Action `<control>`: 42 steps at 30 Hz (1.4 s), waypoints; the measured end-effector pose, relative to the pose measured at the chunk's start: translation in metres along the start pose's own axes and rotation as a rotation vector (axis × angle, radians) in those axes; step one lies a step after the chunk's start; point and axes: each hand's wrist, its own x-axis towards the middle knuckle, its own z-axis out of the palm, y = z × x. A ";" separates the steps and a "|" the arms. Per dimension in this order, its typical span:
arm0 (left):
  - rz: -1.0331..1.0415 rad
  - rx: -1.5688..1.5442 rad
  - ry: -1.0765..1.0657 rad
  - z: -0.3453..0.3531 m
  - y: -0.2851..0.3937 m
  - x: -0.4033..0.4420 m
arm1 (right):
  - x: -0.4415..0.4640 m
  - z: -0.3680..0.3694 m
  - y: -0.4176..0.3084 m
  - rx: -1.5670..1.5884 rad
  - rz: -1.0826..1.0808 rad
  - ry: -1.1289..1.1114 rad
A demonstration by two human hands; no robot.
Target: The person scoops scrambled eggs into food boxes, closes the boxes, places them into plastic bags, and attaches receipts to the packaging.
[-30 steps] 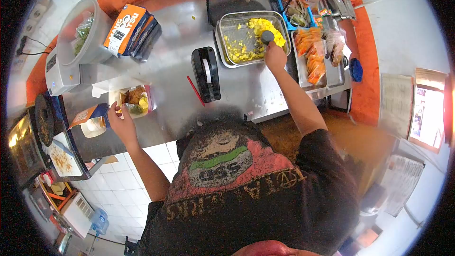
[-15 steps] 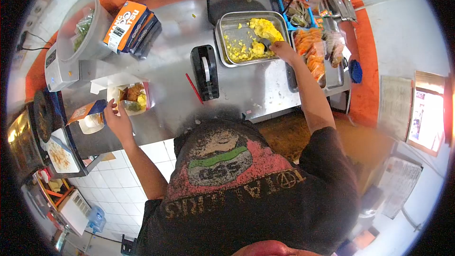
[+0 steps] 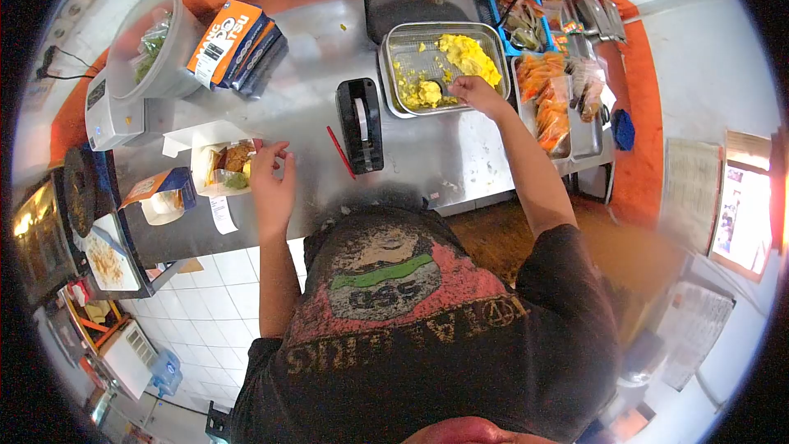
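Evidently, the right hand (image 3: 477, 96) is reaching over the near rim of the steel tray (image 3: 444, 26), its grip closing around a small dark scoop (image 3: 448, 89) sitting beside a loose clump of yellow food (image 3: 426, 95). Most of the scoop is hiding behind the fingers, so its load is not showing. The larger yellow heap (image 3: 472, 56) is lying along the tray's right side.

The left hand (image 3: 274, 189) is resting its fingers loosely spread beside the uncovered food box (image 3: 200, 173), gripping nothing visible; whether a fingertip is touching the wall, an onlooker cannot tell.

Principal risk: spillage. The crumbly food is sitting well apart from the box, with the black device (image 3: 360, 127) and the red stick (image 3: 340, 153) lying between, so any overfilled or tilted scoop would be dropping bits on them or on the surface (image 3: 312, 57).

Secondary risk: displacement. The box is standing unheld as far as can be judged, and a knock from the left wrist would be sliding it or disturbing the browned piece (image 3: 237, 152) and greens (image 3: 237, 180).

Also noted: the paper slip (image 3: 222, 215) is lying near the surface's front edge, where a brushing forearm would be sweeping it off or stray food would be staining it.
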 end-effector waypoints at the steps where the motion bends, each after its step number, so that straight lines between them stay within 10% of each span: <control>1: 0.000 0.001 0.004 0.000 -0.001 0.001 | -0.001 0.000 0.001 -0.001 -0.004 -0.001; 8: 0.024 0.017 0.135 -0.026 -0.046 -0.026 | -0.020 0.000 -0.034 0.235 -0.012 0.427; 24: -0.361 0.047 0.405 -0.132 -0.177 -0.140 | -0.046 0.309 -0.254 0.545 -0.020 -0.396; 30: -0.345 0.151 0.435 -0.216 -0.248 -0.158 | -0.037 0.476 -0.305 0.431 0.080 -0.472; 33: -0.388 0.182 0.475 -0.255 -0.270 -0.159 | -0.017 0.550 -0.316 0.278 -0.043 -0.404; 35: -0.385 0.181 0.492 -0.275 -0.278 -0.158 | 0.006 0.597 -0.306 -0.117 -0.527 -0.017; 42: -0.370 0.084 0.449 -0.292 -0.287 -0.141 | 0.016 0.640 -0.306 -0.459 -0.623 0.046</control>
